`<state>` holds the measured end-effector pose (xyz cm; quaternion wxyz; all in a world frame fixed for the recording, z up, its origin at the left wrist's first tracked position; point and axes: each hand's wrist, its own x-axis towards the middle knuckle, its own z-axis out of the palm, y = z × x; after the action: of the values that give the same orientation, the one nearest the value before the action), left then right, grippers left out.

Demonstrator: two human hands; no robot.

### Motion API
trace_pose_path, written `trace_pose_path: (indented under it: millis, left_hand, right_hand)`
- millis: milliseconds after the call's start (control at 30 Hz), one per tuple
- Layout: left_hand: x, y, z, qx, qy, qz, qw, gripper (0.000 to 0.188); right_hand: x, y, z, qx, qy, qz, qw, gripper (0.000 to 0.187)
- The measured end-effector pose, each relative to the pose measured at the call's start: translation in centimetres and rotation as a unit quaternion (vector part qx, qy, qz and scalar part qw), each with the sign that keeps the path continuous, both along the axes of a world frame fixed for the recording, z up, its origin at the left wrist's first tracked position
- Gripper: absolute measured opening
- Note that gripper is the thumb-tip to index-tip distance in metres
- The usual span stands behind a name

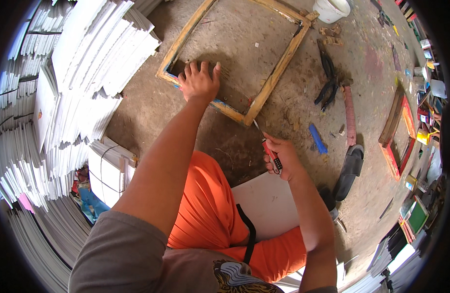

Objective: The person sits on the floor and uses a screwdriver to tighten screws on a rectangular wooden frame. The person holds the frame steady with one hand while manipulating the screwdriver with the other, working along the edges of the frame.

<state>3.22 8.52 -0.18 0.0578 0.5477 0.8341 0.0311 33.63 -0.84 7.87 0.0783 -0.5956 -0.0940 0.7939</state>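
The left hand (199, 80) lies flat with its fingers spread, pressing down on the near corner of a wooden frame (276, 73). It grips nothing; it just holds the frame down. The frame lies on the dirty floor (151, 102) in front of the person, with a thin mesh across it. The right hand (282, 157) is closed around a small red knife (271, 152). The blade points up toward the near corner of the frame but does not touch it; it is just beside it.

I think the cutting is not far along. The mesh looks whole, and I cannot see any cut edge.

Right of the frame lie black pliers (327, 80), a blue stick (317, 138) and a black sandal (351, 168). A white bucket (332, 9) stands behind the frame. Tall piles of white sheets (83, 73) fill the left side. A white board (269, 205) rests by the orange shorts (205, 205).
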Motion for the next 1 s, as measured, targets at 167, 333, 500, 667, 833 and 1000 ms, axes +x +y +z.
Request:
trace_pose_path:
  millis: [167, 333, 500, 667, 833, 1000]
  left_hand:
    - [-0.4, 0.1, -0.3, 0.011, -0.003, 0.007, 1.0, 0.062]
    - [-0.2, 0.2, -0.2, 0.008, -0.001, 0.008, 1.0, 0.061]
    - [-0.3, 0.0, -0.7, 0.02, -0.004, 0.02, 1.0, 0.06]
    - [-0.2, 0.1, -0.5, 0.011, -0.01, 0.013, 1.0, 0.06]
    - [-0.3, 0.0, -0.6, 0.013, -0.006, 0.016, 1.0, 0.061]
    - [-0.4, 0.0, -0.5, 0.012, -0.012, 0.014, 1.0, 0.063]
  right_hand:
    - [-1.7, -3.2, -1.6, 0.082, -0.037, -0.024, 0.996, 0.043]
    - [-1.6, -5.5, -2.1, 0.47, -0.316, 0.246, 0.787, 0.039]
    - [-1.1, -4.4, -1.0, 0.53, -0.332, 0.311, 0.716, 0.038]
    - [-0.7, -4.4, -1.3, 0.533, -0.332, 0.32, 0.71, 0.038]
    - [-0.9, -4.3, -1.0, 0.523, -0.336, 0.33, 0.711, 0.038]
    - [-0.7, -4.5, -1.2, 0.525, -0.336, 0.335, 0.706, 0.039]
